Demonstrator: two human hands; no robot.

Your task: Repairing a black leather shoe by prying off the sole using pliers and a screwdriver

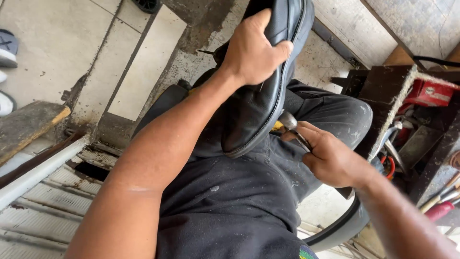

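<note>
A person sits with a black shoe (261, 91) on their lap. The left hand (251, 50) is closed over the top of the shoe, thumb on one side and fingers curled over the other. It presses the shoe down on the thigh, most likely so the shoe does not slide or wobble.

The right hand (330, 158) is just right of the shoe, near its edge. It is shut around a small metal tool (292, 127) (pliers or a little hammer, I cannot tell which). The tip of the tool points at the rim of the sole, close to it. I cannot tell if it touches.

The shoe leans with its toe near the person and its heel far away. That turns the sole edge toward the tool hand, so the edge is easy to reach.

The dark pants (239, 201) have pale dust spots on them.

On the right stands a dark box (383, 96) with a rope-like strip on its edge, and more tools lie in it. Far left, some other shoes (7, 48) sit on the tile floor (57, 48).
</note>
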